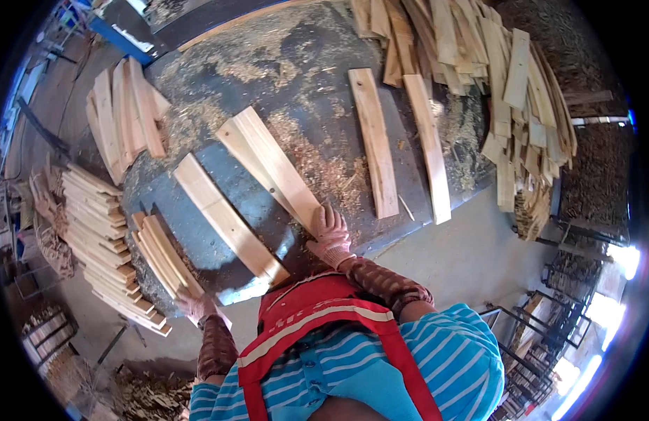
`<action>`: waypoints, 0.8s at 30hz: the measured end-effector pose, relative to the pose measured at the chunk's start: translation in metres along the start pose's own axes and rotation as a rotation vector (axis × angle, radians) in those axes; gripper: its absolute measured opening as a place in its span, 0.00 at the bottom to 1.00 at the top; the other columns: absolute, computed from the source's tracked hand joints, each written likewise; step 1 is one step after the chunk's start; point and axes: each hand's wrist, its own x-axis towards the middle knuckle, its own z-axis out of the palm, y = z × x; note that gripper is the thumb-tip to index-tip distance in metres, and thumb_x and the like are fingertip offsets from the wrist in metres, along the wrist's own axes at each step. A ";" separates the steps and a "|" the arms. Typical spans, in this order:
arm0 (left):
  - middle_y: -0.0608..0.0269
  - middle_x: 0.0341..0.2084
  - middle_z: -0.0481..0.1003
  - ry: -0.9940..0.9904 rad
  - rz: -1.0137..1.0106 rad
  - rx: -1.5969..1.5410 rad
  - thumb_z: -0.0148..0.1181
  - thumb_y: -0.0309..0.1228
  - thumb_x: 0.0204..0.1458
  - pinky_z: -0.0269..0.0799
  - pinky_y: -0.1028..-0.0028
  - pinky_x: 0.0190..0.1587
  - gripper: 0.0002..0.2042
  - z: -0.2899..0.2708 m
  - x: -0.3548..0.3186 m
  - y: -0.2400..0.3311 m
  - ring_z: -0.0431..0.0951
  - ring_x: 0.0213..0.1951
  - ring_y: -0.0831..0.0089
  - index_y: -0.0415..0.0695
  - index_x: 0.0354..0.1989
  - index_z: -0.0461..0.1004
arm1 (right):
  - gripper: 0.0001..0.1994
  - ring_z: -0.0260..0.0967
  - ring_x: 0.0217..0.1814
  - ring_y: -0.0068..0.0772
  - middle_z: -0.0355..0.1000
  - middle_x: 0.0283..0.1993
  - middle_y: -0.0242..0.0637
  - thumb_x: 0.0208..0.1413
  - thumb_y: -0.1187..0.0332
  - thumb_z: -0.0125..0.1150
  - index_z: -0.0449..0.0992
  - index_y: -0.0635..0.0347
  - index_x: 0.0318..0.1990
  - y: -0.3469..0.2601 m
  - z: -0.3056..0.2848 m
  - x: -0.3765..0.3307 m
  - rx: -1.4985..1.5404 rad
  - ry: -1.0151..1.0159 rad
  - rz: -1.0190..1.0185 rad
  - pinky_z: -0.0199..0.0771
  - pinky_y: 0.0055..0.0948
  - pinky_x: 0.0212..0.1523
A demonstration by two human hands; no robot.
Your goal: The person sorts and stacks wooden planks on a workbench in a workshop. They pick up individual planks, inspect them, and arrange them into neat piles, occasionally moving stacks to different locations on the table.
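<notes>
Both my hands wear pale pinkish gloves. My right hand [330, 235] is closed on the near end of a pale wooden board [274, 156], which overlaps another board [244, 156] lying beneath it at a slight angle. At the table's near left edge my left hand [198, 309] holds the near end of a small stack of narrow boards [164, 254]; its fingertips are partly hidden. Between my hands a single board [226, 216] lies slanted on the dark table [317, 105]. Two more boards, one wider [375, 144] and one narrower [428, 151], lie apart to the right.
Sawdust and shavings [289, 137] cover much of the tabletop. A long row of stacked boards [103, 249] stands left of the table. More boards [124, 116] lie at the far left, and a large heap [524, 105] sits along the right side. Racks [542, 330] stand at the lower right.
</notes>
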 end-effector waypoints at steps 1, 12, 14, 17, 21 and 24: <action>0.37 0.74 0.44 -0.035 0.063 -0.039 0.67 0.38 0.44 0.49 0.51 0.74 0.47 -0.019 -0.003 0.019 0.47 0.74 0.38 0.49 0.75 0.49 | 0.52 0.53 0.73 0.61 0.54 0.72 0.56 0.40 0.58 0.72 0.48 0.61 0.73 -0.005 0.004 0.004 -0.043 -0.048 0.002 0.61 0.51 0.69; 0.53 0.72 0.56 -0.778 0.467 -1.675 0.67 0.25 0.56 0.59 0.60 0.69 0.44 0.037 -0.106 0.235 0.59 0.71 0.61 0.44 0.77 0.45 | 0.43 0.63 0.65 0.61 0.64 0.64 0.55 0.40 0.62 0.70 0.58 0.58 0.68 -0.012 -0.055 0.025 0.262 -0.100 0.029 0.67 0.50 0.64; 0.54 0.69 0.60 -1.147 0.299 -1.557 0.67 0.25 0.56 0.63 0.64 0.66 0.46 0.008 -0.133 0.287 0.63 0.67 0.65 0.45 0.77 0.39 | 0.43 0.65 0.63 0.63 0.65 0.64 0.55 0.44 0.59 0.71 0.59 0.60 0.68 -0.005 -0.029 0.013 0.375 0.022 -0.098 0.71 0.49 0.61; 0.57 0.44 0.79 -0.984 -0.040 -1.437 0.69 0.26 0.50 0.75 0.66 0.52 0.28 0.003 -0.141 0.312 0.80 0.44 0.61 0.41 0.61 0.70 | 0.43 0.65 0.64 0.62 0.64 0.65 0.56 0.49 0.55 0.70 0.57 0.61 0.70 -0.020 -0.038 0.006 0.572 -0.037 -0.323 0.70 0.47 0.61; 0.65 0.33 0.81 -0.865 0.079 -1.716 0.64 0.24 0.54 0.77 0.72 0.36 0.11 0.024 -0.106 0.258 0.80 0.33 0.71 0.41 0.46 0.79 | 0.45 0.55 0.73 0.60 0.57 0.72 0.52 0.53 0.51 0.67 0.52 0.58 0.74 -0.026 -0.025 0.029 -0.044 -0.147 -0.262 0.62 0.48 0.68; 0.66 0.35 0.80 -0.747 0.030 -1.570 0.63 0.21 0.55 0.76 0.74 0.37 0.12 0.017 -0.102 0.239 0.79 0.33 0.73 0.40 0.48 0.77 | 0.47 0.52 0.73 0.59 0.54 0.73 0.49 0.48 0.54 0.69 0.51 0.56 0.74 -0.005 -0.014 0.055 -0.081 -0.166 -0.168 0.57 0.52 0.71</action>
